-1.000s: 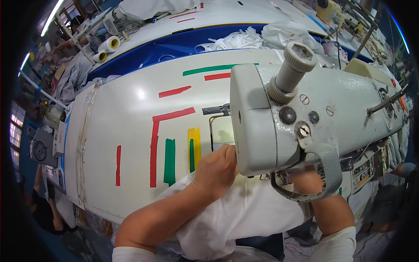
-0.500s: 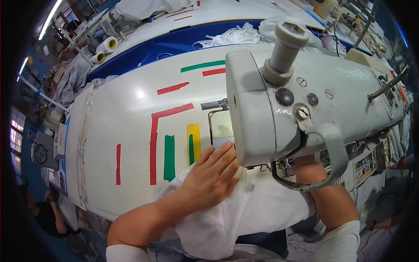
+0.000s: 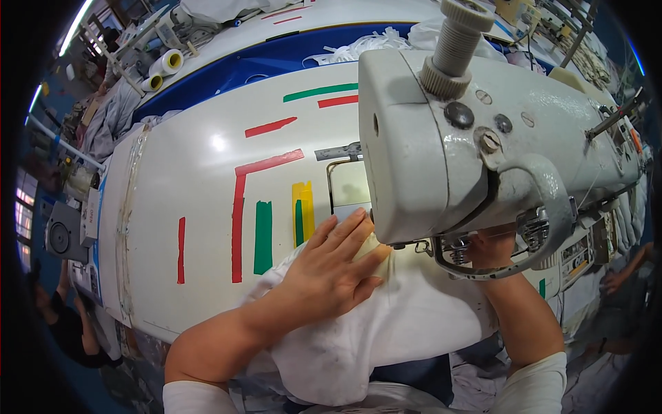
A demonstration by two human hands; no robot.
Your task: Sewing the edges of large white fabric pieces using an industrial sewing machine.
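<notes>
A grey-white sewing machine [image 3: 407, 165] fills the right half of the view. Under its head and over the table's near edge lies white cloth [image 3: 427, 303], bunched in soft folds. My left hand [image 3: 334, 269] rests palm down on this cloth, fingers stretched and spread, with the fingertips beside the metal plate [image 3: 350, 186] left of the machine head. Behind the curved metal lever [image 3: 555, 200], my right hand [image 3: 495, 248] reaches under the machine arm; its fingers are mostly hidden. The needle cannot be seen.
Red, green and yellow tape strips mark the white table [image 3: 193, 179]. Beyond its far edge runs a blue trough [image 3: 227, 79] with white strips [image 3: 369, 48]. Thread cones [image 3: 167, 63] stand at the far left. Other people work at both sides.
My left hand's fingers have spread apart from lying closer together, still on the cloth. My right hand stays under the machine arm. The whole view has shifted slightly.
</notes>
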